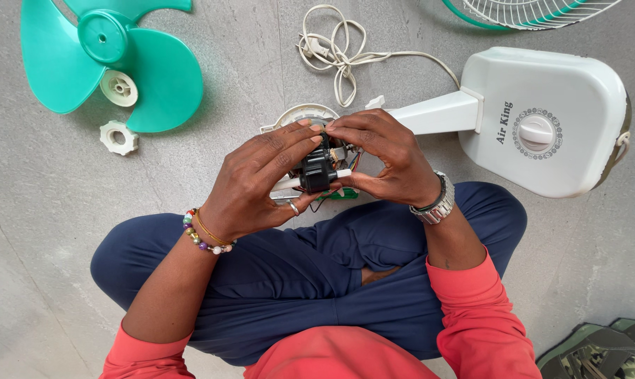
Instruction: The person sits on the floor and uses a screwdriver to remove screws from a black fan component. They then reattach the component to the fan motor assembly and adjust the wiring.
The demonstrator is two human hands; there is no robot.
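Floor: grey stone floor (pixel 247 56), the person sitting cross-legged on it in dark blue trousers and a coral top.
Fan base: white fan base (pixel 577 119) lying flat at upper right, round dial on top, its neck (pixel 437 112) running in toward the hands.
Blade: green three-winged fan blade (pixel 107 60) at upper left, well apart from the hands.
Grille: a slice of wire fan guard (pixel 535 10) at the top edge.
Cord: white power cord (pixel 335 52) coiled loosely above the hands, trailing to the base.
Left hand: left hand (pixel 258 186), beaded bracelet at the wrist, fingers curled round the black motor part, holding it from the left.
Right hand: right hand (pixel 388 158), metal watch on the wrist, fingers closed on the same part from the right, fingertips meeting the left's at the top.
Motor part: small black motor part (pixel 316 168) with a white shaft and coloured wires, gripped between both hands, above the knees, just in front of the round white housing (pixel 303 114).
Small bits: white round cap (pixel 119 88) resting on the blade; white ring nut (pixel 118 137) on the floor just below it.
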